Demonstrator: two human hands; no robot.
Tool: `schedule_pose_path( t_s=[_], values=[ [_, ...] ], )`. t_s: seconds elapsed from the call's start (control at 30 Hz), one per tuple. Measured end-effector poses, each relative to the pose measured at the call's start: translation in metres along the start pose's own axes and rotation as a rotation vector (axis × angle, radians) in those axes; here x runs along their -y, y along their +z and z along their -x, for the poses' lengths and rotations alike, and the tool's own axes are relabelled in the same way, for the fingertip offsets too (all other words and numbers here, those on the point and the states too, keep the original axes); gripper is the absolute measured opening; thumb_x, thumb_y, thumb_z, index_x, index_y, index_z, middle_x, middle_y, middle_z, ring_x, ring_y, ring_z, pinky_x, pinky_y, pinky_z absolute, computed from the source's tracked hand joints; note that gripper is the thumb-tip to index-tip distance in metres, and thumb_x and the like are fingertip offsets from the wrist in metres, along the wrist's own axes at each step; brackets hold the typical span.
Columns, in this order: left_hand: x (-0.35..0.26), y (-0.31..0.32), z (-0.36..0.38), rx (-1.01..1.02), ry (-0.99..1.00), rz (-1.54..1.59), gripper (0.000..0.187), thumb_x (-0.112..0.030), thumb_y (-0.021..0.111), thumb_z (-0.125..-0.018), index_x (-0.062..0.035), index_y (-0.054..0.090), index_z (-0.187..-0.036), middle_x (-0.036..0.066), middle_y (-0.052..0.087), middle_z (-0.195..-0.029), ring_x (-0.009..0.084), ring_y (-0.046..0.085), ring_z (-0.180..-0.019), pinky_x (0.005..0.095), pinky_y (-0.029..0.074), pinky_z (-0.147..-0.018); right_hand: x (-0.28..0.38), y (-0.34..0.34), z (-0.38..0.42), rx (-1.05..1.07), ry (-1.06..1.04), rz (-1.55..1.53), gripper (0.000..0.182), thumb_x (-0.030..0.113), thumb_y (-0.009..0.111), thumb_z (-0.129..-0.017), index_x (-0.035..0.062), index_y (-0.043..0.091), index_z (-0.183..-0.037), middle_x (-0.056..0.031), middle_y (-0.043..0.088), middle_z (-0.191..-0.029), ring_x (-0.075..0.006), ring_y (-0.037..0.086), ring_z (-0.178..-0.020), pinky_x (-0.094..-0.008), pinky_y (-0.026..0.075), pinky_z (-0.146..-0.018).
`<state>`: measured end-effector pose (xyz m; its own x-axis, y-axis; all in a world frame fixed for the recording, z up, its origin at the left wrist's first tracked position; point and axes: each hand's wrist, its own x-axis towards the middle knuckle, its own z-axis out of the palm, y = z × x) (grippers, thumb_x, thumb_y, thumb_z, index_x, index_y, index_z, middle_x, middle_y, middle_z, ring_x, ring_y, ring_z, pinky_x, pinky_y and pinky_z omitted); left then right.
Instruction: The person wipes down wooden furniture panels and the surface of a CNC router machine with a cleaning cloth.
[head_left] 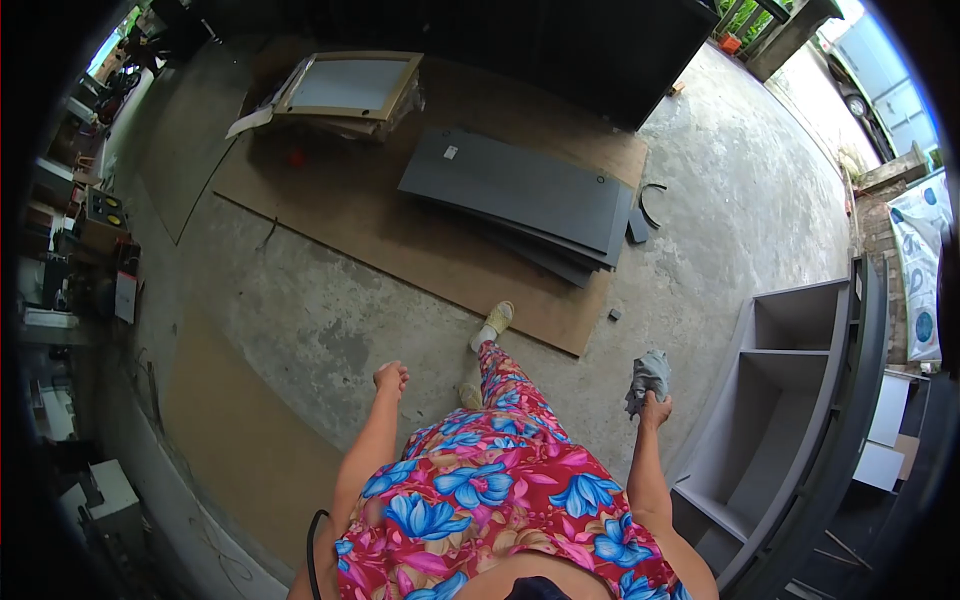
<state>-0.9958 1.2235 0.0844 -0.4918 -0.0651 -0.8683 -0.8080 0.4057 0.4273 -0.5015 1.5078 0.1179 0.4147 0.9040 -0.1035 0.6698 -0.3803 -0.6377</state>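
My right hand (656,410) grips a crumpled grey cloth (650,378), held out low over the concrete on the right. On the other side, my left hand (391,378) hangs in front of my body with its fingers curled closed, and nothing shows in it. Ahead lies a stack of dark grey panels (520,190), slightly fanned out, on a brown board (400,245) on the floor. One of my feet, in a yellowish slipper (502,317), rests at that board's near edge.
A grey shelf cabinet (790,370) stands close on my right. Wood-framed panels (350,85) are piled at the back left, and a large black cabinet (560,50) stands behind. A small dark block (615,314) and a black curved strip (650,205) lie on the concrete.
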Motion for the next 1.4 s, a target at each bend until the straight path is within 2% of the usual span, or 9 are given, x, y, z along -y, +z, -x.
schedule_pose_path(
  t_s=[0.1, 0.2, 0.33, 0.37, 0.5, 0.67, 1.0, 1.23, 1.4],
  values=[
    [-0.049, 0.017, -0.017, -0.011, 0.028, -0.075, 0.021, -0.017, 0.056, -0.085, -0.0072, 0.058, -0.103, 0.003, 0.062, -0.078, 0.0108, 0.056, -0.055, 0.0211, 0.037, -0.039, 0.019, 0.031, -0.01, -0.012, 0.015, 0.033, 0.035, 0.019, 0.062, -0.064, -0.0062, 0.055, -0.088, -0.0216, 0.061, -0.082, -0.0339, 0.059, -0.075, -0.0403, 0.045, -0.072],
    [-0.099, 0.029, -0.029, -0.023, 0.042, -0.095, 0.022, -0.018, 0.055, -0.085, -0.0072, 0.058, -0.104, 0.003, 0.062, -0.079, 0.0106, 0.056, -0.055, 0.021, 0.037, -0.04, 0.043, 0.064, -0.02, -0.022, 0.017, 0.088, 0.037, 0.02, 0.064, -0.063, -0.0058, 0.056, -0.088, -0.0207, 0.061, -0.083, -0.0322, 0.059, -0.073, -0.0388, 0.046, -0.07],
    [-0.156, 0.06, -0.047, 0.003, 0.1, -0.036, 0.02, -0.018, 0.055, -0.086, -0.0082, 0.058, -0.103, 0.003, 0.062, -0.079, 0.0107, 0.056, -0.056, 0.021, 0.036, -0.04, 0.11, 0.104, -0.036, 0.05, -0.163, 0.159, 0.04, 0.018, 0.063, -0.064, -0.0072, 0.054, -0.094, -0.0265, 0.059, -0.094, -0.039, 0.058, -0.089, -0.0423, 0.043, -0.081],
    [-0.167, 0.07, -0.049, 0.017, 0.102, -0.019, 0.02, -0.018, 0.056, -0.085, -0.0083, 0.058, -0.103, 0.003, 0.062, -0.079, 0.0107, 0.056, -0.056, 0.0209, 0.036, -0.04, 0.132, 0.107, -0.041, 0.158, -0.153, 0.154, 0.037, 0.016, 0.063, -0.064, -0.0062, 0.055, -0.092, -0.0271, 0.059, -0.093, -0.0405, 0.057, -0.09, -0.0429, 0.043, -0.081],
    [-0.18, 0.105, -0.06, 0.096, 0.112, -0.04, 0.018, -0.022, 0.057, -0.085, -0.0121, 0.058, -0.1, 0.001, 0.062, -0.077, 0.0099, 0.056, -0.054, 0.0231, 0.039, -0.043, 0.202, 0.137, -0.055, 0.308, -0.254, 0.191, 0.034, 0.012, 0.064, -0.064, -0.0039, 0.054, -0.093, -0.0264, 0.059, -0.091, -0.0406, 0.058, -0.088, -0.0416, 0.044, -0.079],
    [-0.207, 0.148, -0.062, 0.15, 0.132, -0.078, 0.018, -0.019, 0.056, -0.086, -0.0083, 0.059, -0.099, 0.002, 0.062, -0.074, 0.0089, 0.054, -0.052, 0.0211, 0.037, -0.04, 0.269, 0.174, -0.054, 0.369, -0.33, 0.173, 0.039, 0.01, 0.065, -0.064, -0.0031, 0.052, -0.098, -0.0262, 0.059, -0.092, -0.0406, 0.058, -0.09, -0.0416, 0.045, -0.078],
    [-0.282, 0.188, -0.128, 0.278, 0.131, -0.208, 0.016, -0.017, 0.055, -0.086, -0.0056, 0.059, -0.097, 0.003, 0.06, -0.074, 0.0084, 0.052, -0.051, 0.0198, 0.038, -0.039, 0.329, 0.262, -0.006, 0.386, -0.319, 0.241, 0.042, 0.011, 0.068, -0.063, -0.0011, 0.051, -0.1, -0.0247, 0.06, -0.095, -0.04, 0.058, -0.091, -0.0411, 0.046, -0.08],
    [-0.327, 0.206, -0.206, 0.355, 0.252, -0.329, 0.017, -0.018, 0.055, -0.088, -0.0057, 0.059, -0.099, 0.003, 0.061, -0.076, 0.0076, 0.054, -0.055, 0.0192, 0.039, -0.043, 0.403, 0.357, 0.022, 0.465, -0.358, 0.248, 0.038, 0.011, 0.065, -0.064, -0.0003, 0.052, -0.097, -0.0224, 0.059, -0.089, -0.0389, 0.058, -0.085, -0.0406, 0.046, -0.075],
    [-0.34, 0.22, -0.244, 0.354, 0.226, -0.362, 0.019, -0.018, 0.054, -0.088, -0.0052, 0.06, -0.1, 0.002, 0.062, -0.079, 0.0071, 0.054, -0.056, 0.018, 0.038, -0.047, 0.425, 0.459, 0.033, 0.543, -0.411, 0.181, 0.041, 0.008, 0.069, -0.063, 0.0049, 0.05, -0.1, -0.0164, 0.056, -0.097, -0.0356, 0.055, -0.093, -0.0415, 0.044, -0.078]
  ],
)
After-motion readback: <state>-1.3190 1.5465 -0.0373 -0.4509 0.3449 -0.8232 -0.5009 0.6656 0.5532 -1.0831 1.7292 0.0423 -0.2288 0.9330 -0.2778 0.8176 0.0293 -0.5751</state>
